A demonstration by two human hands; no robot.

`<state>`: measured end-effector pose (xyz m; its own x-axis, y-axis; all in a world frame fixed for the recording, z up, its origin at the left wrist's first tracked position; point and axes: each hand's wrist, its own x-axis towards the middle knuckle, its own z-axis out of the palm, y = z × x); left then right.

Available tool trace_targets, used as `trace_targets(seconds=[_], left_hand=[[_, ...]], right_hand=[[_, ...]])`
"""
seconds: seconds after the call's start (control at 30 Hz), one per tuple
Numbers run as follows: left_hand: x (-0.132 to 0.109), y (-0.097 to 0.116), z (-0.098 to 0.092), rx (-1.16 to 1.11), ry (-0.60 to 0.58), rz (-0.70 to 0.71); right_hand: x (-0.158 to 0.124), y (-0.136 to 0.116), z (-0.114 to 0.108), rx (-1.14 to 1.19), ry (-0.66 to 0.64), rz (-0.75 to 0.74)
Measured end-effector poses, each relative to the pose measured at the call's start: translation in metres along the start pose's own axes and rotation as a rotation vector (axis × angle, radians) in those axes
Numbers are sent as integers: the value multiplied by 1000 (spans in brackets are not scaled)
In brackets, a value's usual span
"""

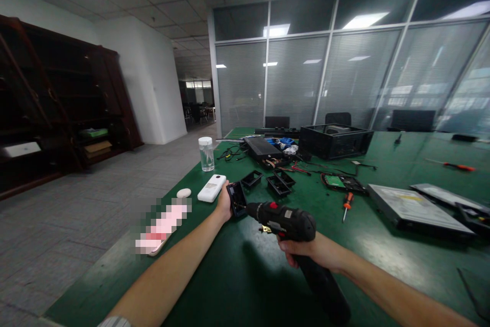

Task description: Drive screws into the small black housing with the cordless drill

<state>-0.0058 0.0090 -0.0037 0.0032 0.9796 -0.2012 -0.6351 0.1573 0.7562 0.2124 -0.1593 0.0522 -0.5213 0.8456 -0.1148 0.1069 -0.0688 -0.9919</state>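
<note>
The work looks partway through: one piece is under the tool while several others lie apart on the green bench (229, 276). The left hand (224, 207) has its fingers clamped on the left edge of a dark rectangular housing (237, 199), held up above the near part of the bench, though most of those fingertips are hidden. The right hand (302, 250) has its fingers wrapped around the grip of a black cordless drill (289, 220), its nose pointing at the housing's lower right side; whether the bit touches a screw cannot be told. Already separate are the open black frames (251, 179) just beyond, a drive with a bare green circuit board (335, 181), and a flat metal-topped drive unit (417, 207) on the right. The black computer case (335, 142) stands open-topped farther back. How many fasteners remain in the held housing is too small to tell.
</note>
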Motion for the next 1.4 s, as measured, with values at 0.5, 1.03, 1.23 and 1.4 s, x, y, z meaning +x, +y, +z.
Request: trace_targets(seconds=[0.5, 1.03, 1.23, 1.4], left_hand=[[-4, 2, 2, -10, 24, 17], [-1, 0, 0, 11, -23, 14], [2, -2, -1, 11, -43, 21], [3, -2, -2, 16, -44, 27]], right_hand=[[0, 1, 0, -22, -7, 4], [0, 1, 0, -19, -15, 3], [-1, -4, 3, -10, -9, 0], [-3, -9, 6, -64, 2, -6]])
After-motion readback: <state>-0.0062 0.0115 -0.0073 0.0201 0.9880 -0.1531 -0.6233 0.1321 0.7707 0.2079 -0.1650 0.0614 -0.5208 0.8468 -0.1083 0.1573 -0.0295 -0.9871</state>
